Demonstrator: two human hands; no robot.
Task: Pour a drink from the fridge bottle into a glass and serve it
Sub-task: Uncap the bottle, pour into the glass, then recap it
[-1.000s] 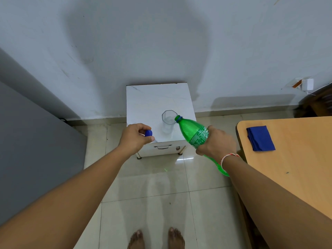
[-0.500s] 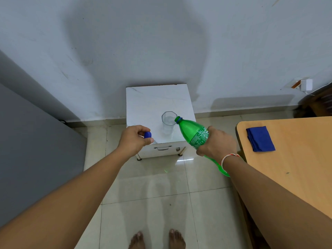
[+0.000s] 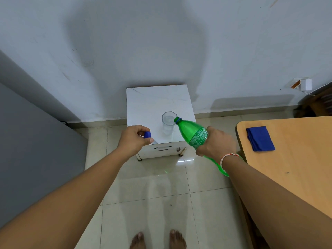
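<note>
A clear glass (image 3: 168, 125) stands on a small white cabinet (image 3: 143, 103) against the wall. My right hand (image 3: 216, 143) grips a green plastic bottle (image 3: 193, 134) round its middle, tilted with its open mouth at the glass's right rim. The bottle's base is hidden behind my right wrist. My left hand (image 3: 133, 141) pinches the blue bottle cap (image 3: 147, 134) over the cabinet's front left corner, left of the glass. Whether liquid flows into the glass cannot be made out.
A wooden table (image 3: 296, 168) stands at the right with a folded blue cloth (image 3: 260, 138) on it. A grey fridge side (image 3: 36, 150) fills the left. Tiled floor and my bare feet (image 3: 158, 239) lie below. A wall socket (image 3: 305, 85) sits at the far right.
The bottle's mouth has stayed at the glass's rim with barely any shift. My left hand with the cap has hardly moved.
</note>
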